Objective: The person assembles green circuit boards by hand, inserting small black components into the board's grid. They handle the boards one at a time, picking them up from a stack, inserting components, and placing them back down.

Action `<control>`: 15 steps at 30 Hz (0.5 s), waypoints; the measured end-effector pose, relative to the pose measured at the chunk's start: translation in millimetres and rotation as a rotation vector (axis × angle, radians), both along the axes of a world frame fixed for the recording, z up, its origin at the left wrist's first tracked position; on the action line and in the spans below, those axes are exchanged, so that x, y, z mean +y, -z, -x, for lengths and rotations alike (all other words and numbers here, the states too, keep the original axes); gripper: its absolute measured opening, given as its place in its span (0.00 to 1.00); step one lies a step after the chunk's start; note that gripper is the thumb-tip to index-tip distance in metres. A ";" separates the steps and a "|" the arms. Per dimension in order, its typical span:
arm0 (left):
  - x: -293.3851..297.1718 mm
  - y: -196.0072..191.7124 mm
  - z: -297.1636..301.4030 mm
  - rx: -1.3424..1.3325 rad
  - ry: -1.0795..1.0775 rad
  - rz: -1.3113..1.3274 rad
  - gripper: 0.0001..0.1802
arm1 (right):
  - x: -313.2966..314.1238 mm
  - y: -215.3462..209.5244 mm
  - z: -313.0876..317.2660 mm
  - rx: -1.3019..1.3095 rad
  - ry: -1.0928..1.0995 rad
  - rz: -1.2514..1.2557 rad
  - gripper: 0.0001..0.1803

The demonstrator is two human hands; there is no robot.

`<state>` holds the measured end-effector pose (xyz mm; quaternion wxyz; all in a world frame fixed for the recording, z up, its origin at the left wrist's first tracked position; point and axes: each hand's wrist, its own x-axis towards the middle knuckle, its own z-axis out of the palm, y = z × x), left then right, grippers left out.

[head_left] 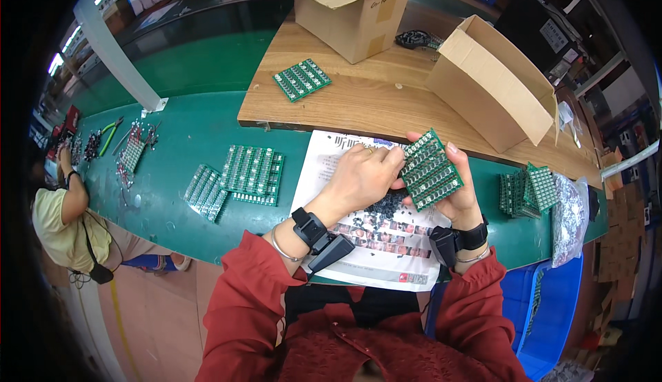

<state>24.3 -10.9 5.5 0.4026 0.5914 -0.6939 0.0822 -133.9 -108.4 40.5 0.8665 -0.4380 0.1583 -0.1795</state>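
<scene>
The right hand [464,192] has its thumb and fingers clamped on a green circuit board [433,172], which it holds tilted above the table. The left hand [362,178] has its fingers curled and bunched together at the board's left edge; I cannot tell whether they pinch a part of it, since the tips are hidden. If the left fingers press harder than the right grip resists, the board could twist or slip, and the small components across its face could be scraped or bent.

Just under the fingers lies a loose heap of small black pieces [388,206] on a printed paper sheet [310,192]. A sleeve or wrist device brushing that sheet could drag it and scatter the pieces.

Left of the left fingers, a stack of boards [253,169] sits beside a leaning board [205,192]; a sweep of the left elbow could topple them and scratch their faces. Well right of the right fingers, more boards [517,194] lean unevenly next to a clear plastic bag [569,220], so a knock there could slide them toward the blue bin [560,313] below the table edge.
</scene>
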 end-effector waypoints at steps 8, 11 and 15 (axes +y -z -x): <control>-2.0 6.9 -0.5 0.095 -0.032 0.084 0.08 | -6.0 2.9 2.1 -0.019 -0.020 -0.012 0.34; 2.3 -1.5 0.3 0.077 0.021 0.055 0.09 | -5.8 4.2 2.1 0.000 0.020 -0.007 0.33; 0.7 -0.8 4.0 0.026 0.062 -0.022 0.10 | -2.4 7.6 -3.2 0.020 0.086 0.049 0.31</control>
